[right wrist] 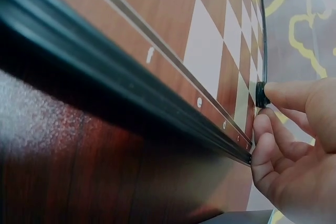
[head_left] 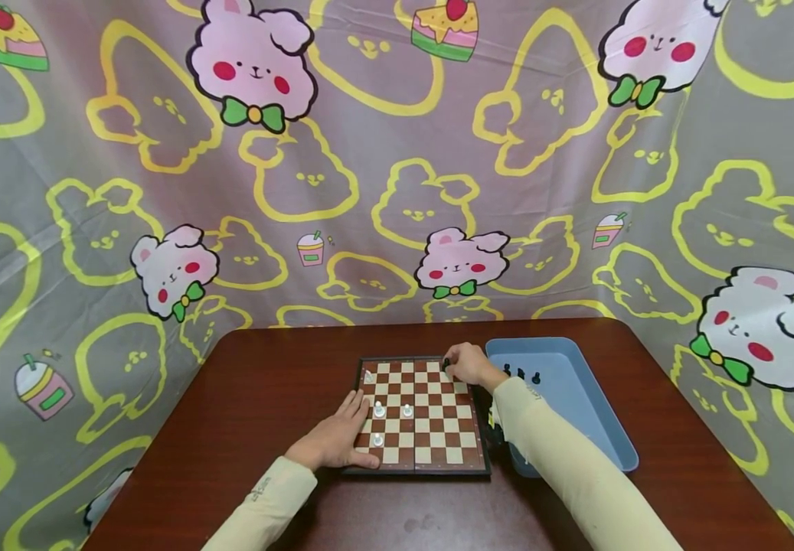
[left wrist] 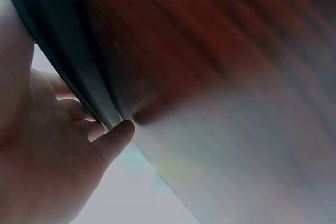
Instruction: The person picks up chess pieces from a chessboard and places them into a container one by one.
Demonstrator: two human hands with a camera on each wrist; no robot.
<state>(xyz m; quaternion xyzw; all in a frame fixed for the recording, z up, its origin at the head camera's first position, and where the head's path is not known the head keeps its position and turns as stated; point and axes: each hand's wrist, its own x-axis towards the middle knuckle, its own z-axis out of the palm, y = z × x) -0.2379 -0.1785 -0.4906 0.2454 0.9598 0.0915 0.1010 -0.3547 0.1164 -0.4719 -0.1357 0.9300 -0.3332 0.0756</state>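
Observation:
A brown and cream chessboard point(head_left: 431, 440) with a dark rim lies on the table. Several white chess pieces stand on its left half, among them one white piece point(head_left: 406, 411) near the middle. My left hand point(head_left: 338, 436) rests along the board's left edge, fingers extended and thumb at the near corner. At the far right corner, my right hand point(head_left: 468, 364) pinches a black chess piece point(right wrist: 260, 95) between thumb and fingers, its base against the board in the right wrist view. Which piece it is cannot be told; the fingers hide part of it.
Right of the board is a blue tray point(head_left: 603, 413), partly under my right forearm. Three black chess pieces point(head_left: 537, 377) show near its left side. A patterned cloth point(head_left: 383, 229) hangs behind and beside the brown table point(head_left: 266, 383).

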